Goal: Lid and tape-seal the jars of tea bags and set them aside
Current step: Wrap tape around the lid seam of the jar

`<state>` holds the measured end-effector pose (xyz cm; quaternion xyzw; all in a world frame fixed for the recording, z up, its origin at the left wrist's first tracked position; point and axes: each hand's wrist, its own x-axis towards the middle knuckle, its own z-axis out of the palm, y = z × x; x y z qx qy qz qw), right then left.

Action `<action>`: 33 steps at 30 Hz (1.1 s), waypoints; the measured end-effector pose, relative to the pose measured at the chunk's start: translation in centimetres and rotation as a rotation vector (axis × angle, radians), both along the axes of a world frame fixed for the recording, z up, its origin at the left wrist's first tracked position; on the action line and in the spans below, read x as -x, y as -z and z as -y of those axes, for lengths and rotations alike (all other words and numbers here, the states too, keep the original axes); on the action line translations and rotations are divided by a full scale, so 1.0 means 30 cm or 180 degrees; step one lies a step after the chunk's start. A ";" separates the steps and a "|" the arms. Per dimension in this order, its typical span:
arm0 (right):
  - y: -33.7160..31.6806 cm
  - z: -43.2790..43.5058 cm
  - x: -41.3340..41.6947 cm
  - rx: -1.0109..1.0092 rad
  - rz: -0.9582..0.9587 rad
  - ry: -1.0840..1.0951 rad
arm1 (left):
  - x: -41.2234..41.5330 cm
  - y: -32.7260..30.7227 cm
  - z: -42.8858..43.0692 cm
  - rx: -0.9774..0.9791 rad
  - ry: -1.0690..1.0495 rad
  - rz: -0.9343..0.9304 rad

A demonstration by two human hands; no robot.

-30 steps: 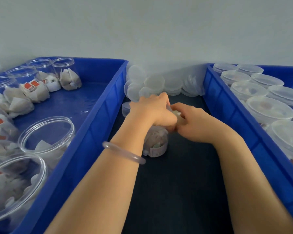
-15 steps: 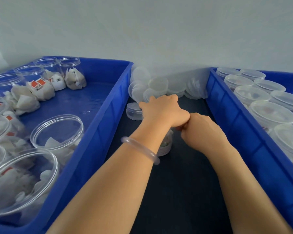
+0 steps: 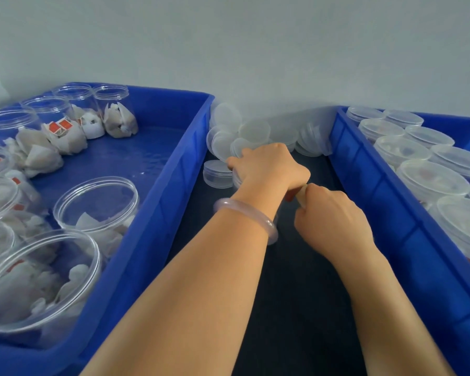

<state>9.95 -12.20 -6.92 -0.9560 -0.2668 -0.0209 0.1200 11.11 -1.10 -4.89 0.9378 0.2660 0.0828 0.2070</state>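
A small clear jar of tea bags [image 3: 237, 182] stands on the dark mat between two blue bins, almost wholly hidden under my left hand [image 3: 266, 169]. That hand lies on top of it with its fingers curled over the lid's far edge. My right hand [image 3: 334, 221] is just to the jar's right, pinching a beige strip that looks like tape [image 3: 300, 196] against the jar's side, right under my left palm.
The left blue bin [image 3: 158, 202] holds several open jars of tea bags [image 3: 98, 207]. The right blue bin [image 3: 377, 202] holds several lidded jars [image 3: 432, 183]. Loose clear lids [image 3: 254, 130] are piled against the wall, and a short lid stack [image 3: 217, 173] stands by my left fingers.
Both hands have shifted away from me toward the lid pile. The jar, seen below my left hand before, is now covered by it. My right hand has slid nearer along the jar's side.
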 end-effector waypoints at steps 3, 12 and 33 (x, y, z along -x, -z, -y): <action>-0.016 0.007 0.127 -0.0515 0.0053 -0.0565 | -0.007 -0.007 -0.053 0.0023 -0.0340 0.0226; 0.021 -0.034 -0.056 -0.0085 0.0003 -0.0373 | -0.027 -0.022 -0.097 -0.0084 0.0156 -0.0352; 0.290 -0.065 -0.195 -0.0206 0.0461 -0.0841 | 0.149 0.288 -0.142 0.2374 -0.0355 0.3114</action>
